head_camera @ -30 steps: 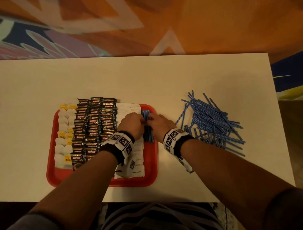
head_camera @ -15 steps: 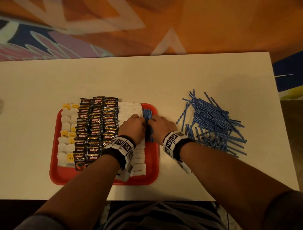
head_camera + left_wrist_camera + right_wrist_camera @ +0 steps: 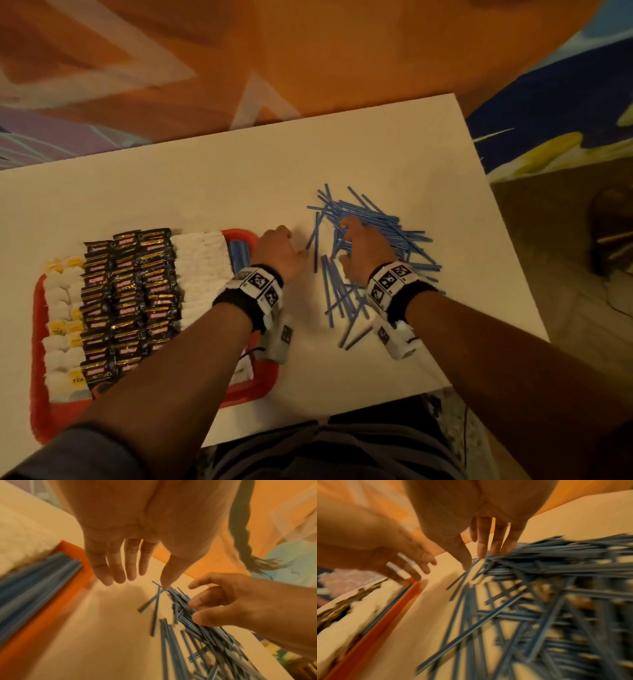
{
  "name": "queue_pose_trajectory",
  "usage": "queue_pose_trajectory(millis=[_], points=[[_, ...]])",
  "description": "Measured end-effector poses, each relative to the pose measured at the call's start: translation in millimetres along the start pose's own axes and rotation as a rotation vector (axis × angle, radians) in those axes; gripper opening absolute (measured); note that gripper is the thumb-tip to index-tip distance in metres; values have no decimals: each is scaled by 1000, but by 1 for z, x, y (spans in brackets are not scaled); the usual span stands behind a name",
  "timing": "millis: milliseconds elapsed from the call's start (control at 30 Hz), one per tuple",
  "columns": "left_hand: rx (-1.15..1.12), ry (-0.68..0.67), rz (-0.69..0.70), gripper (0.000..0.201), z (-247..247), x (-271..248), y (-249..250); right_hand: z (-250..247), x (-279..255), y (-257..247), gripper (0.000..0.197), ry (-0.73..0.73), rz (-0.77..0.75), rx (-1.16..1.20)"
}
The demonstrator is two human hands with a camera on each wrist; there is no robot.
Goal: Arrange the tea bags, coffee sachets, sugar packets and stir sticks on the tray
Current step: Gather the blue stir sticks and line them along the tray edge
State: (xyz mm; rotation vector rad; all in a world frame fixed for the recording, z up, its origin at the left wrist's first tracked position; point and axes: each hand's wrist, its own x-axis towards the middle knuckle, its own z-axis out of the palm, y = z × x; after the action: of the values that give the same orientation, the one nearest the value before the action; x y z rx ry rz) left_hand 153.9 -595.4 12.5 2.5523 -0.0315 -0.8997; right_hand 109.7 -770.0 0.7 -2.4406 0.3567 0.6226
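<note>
Not much can be read here. "TEA" is printed on the yellow tags of the tea bags (image 3: pixel 76 378) in the left column of the red tray (image 3: pixel 41 421) — it is clearest on the nearest tag, and again on one further up the column (image 3: pixel 57 330). Red and gold brand lettering is carried by the dark coffee sachets (image 3: pixel 126 298) beside them, but it's too small and blurred to be made out. Black-and-white square marker codes are shown on both wristbands (image 3: pixel 258 282) (image 3: pixel 390 279) — patterns only, no letters.
</note>
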Motion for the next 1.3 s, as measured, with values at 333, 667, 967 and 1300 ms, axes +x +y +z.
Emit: queue_pose_trajectory(millis=[333, 667, 967, 1300], points=[[150, 69, -2, 111, 34, 32, 57, -39, 17, 78, 99, -47, 102, -296], [826, -190, 359, 123, 54, 55, 102, -33, 21, 81, 54, -43, -64, -227], [780, -101, 456, 59, 61, 40, 100, -37, 14, 113, 55, 89, 56, -5], [730, -124, 375, 40, 60, 36, 93, -42, 7, 114, 60, 54, 43, 54]])
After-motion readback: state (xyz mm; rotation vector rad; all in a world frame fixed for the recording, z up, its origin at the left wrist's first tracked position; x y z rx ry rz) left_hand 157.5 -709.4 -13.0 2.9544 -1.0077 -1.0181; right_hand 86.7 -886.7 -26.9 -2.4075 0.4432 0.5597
